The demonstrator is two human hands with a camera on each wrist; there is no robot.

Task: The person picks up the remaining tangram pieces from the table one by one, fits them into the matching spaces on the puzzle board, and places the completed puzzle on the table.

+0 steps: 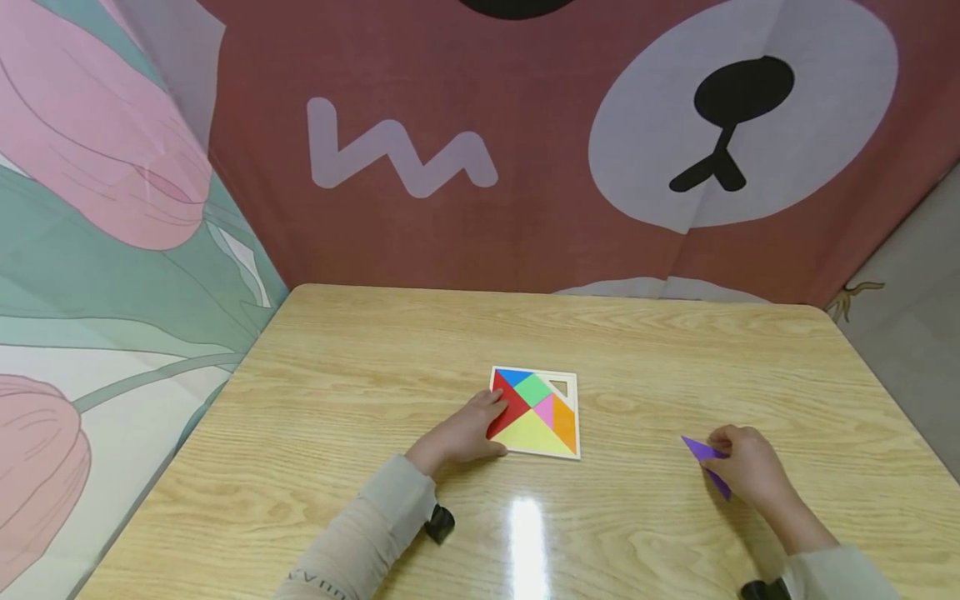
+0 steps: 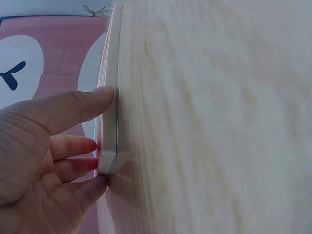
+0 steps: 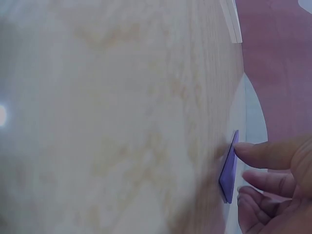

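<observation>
A square tangram board lies on the table, with red, blue, green, pink, orange and yellow pieces in it. Its far right corner shows a white base with a small cutout. My left hand holds the board's near left corner, thumb against the near edge and fingertips on the red piece. Off to the right, my right hand pinches a purple triangle by its edge, low over the table. In the right wrist view the thumb touches the triangle; the far fingertips' contact is partly hidden.
The wooden table reaches back to a brown cloth with a bear print. A floral cloth hangs at the left. Light reflects off the tabletop near the front. Each wrist wears a black device.
</observation>
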